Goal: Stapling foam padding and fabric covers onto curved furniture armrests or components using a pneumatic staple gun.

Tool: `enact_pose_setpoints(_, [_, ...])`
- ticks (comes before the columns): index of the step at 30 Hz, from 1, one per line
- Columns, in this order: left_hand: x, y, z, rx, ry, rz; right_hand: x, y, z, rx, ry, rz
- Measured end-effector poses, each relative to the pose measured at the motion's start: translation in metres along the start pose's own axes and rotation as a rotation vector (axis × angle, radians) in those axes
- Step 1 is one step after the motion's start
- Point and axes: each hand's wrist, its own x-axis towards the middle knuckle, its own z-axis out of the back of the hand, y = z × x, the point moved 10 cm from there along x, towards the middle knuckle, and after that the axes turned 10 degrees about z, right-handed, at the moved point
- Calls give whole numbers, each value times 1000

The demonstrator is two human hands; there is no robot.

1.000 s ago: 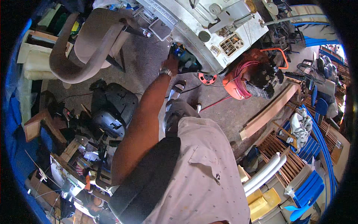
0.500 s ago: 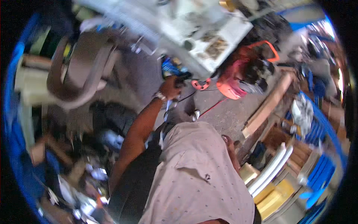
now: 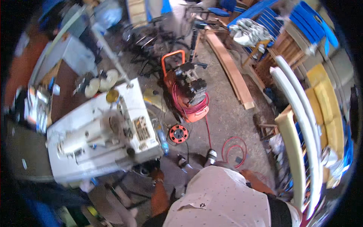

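Where left hand [image 3: 155, 174] reaches under one white machine [image 3: 102, 136] — fingers hidden, cannot tell | one compressor [image 3: 191, 94]

Pale dotted shirt [image 3: 223, 196], wristwatch [image 3: 157, 182], grey trousers [image 3: 177, 174].

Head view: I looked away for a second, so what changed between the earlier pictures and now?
The view swung round: the white machine now lies at the left, the red compressor at centre. The left arm, earlier stretched up with the hand at a blue thing by the machine, is now drawn low under the machine's edge, the left hand blurred. The orange cord reel lies on the floor as before. The right hand is out of view.
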Motion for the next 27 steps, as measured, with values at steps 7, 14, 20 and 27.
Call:
enact_pose_setpoints(7, [5, -135, 53, 72, -5, -420, -12, -25, -29, 48, 97, -120])
enact_pose_setpoints(14, [-6, -291, 16, 305, 988, -387, 6, -96, -14, 66, -25, 13])
enact_pose_setpoints(20, [46, -410, 23, 24, 642, -112, 10, -189, 33, 372, -789, 36])
enact_pose_setpoints(27, [25, -524, -28, 301, 842, -136, 123, -383, 60, 420, -114, 2])
